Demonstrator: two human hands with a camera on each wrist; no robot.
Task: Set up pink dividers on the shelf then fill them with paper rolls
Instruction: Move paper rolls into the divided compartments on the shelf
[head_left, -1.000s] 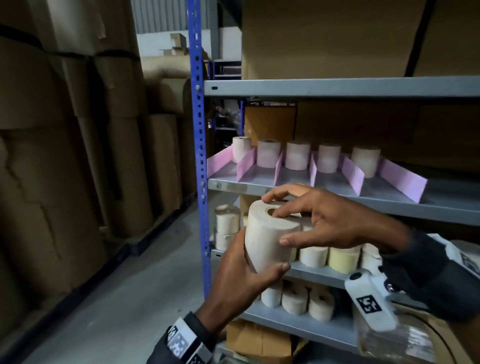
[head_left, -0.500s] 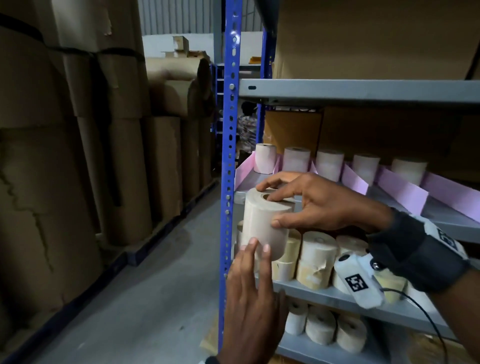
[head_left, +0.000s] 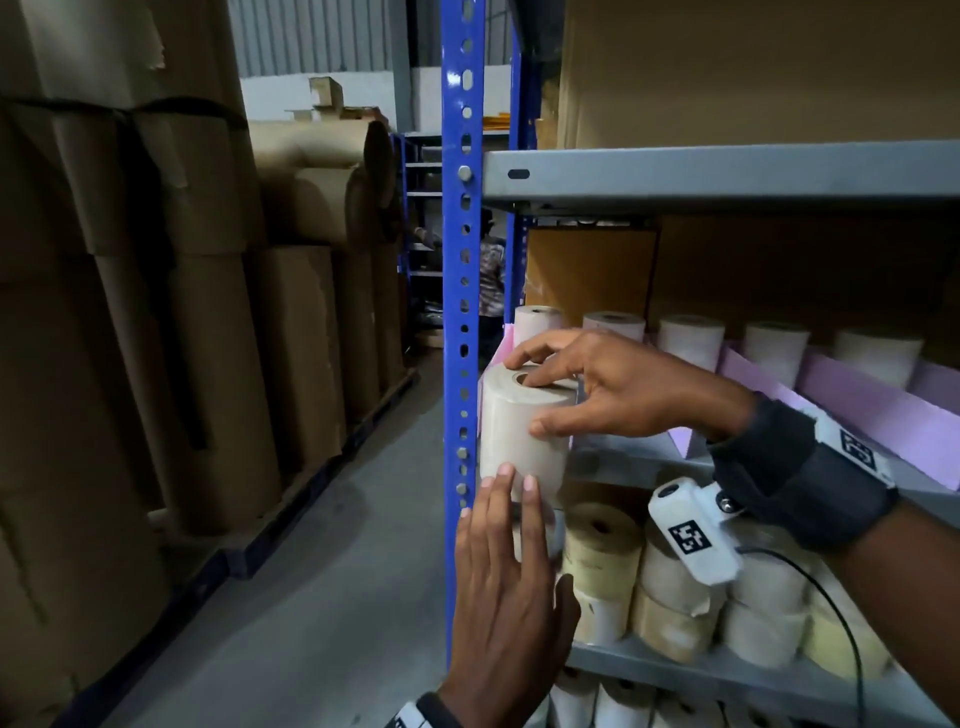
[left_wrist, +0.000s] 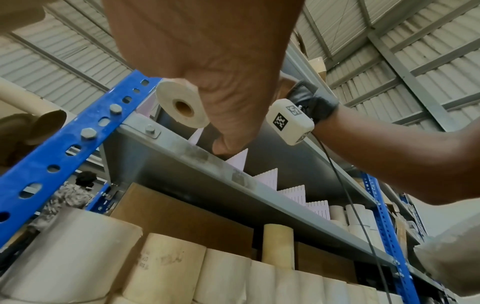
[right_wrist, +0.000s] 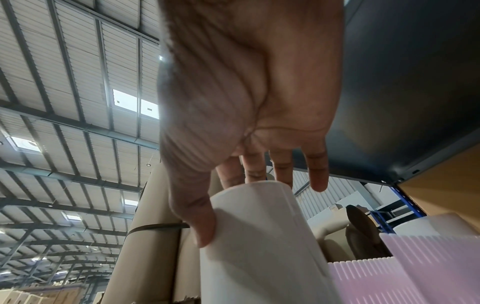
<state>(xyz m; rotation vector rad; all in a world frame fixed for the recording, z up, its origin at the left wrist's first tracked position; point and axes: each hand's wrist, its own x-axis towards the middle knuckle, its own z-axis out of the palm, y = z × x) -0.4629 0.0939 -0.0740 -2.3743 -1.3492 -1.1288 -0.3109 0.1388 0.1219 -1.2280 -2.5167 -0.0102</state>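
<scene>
My right hand (head_left: 524, 395) grips a white paper roll (head_left: 519, 431) upright, fingers over its top and thumb on its side, at the front left corner of the grey shelf (head_left: 623, 460), next to the blue post. Below it, my left hand (head_left: 519, 499) is flat, its straight fingertips (head_left: 505, 475) touching the roll's lower side. Pink dividers (head_left: 857, 410) stand in a row on the shelf, and one roll (head_left: 691, 340) stands at the back of each bay. From the right wrist view, the thumb (right_wrist: 200, 222) presses the roll (right_wrist: 259, 246) beside the dividers (right_wrist: 415, 271). The roll's hollow underside (left_wrist: 182, 109) shows in the left wrist view.
A blue perforated post (head_left: 462, 260) stands just left of the roll. The shelf below holds several stacked rolls (head_left: 675, 582). Another shelf (head_left: 727, 171) hangs above. Tall brown paper reels (head_left: 208, 338) line the left side of the aisle. A person (head_left: 491, 275) stands far back.
My left hand let go of the roll's side and now only touches it from below with straight fingers. My right hand carried the roll up to the shelf's left corner.
</scene>
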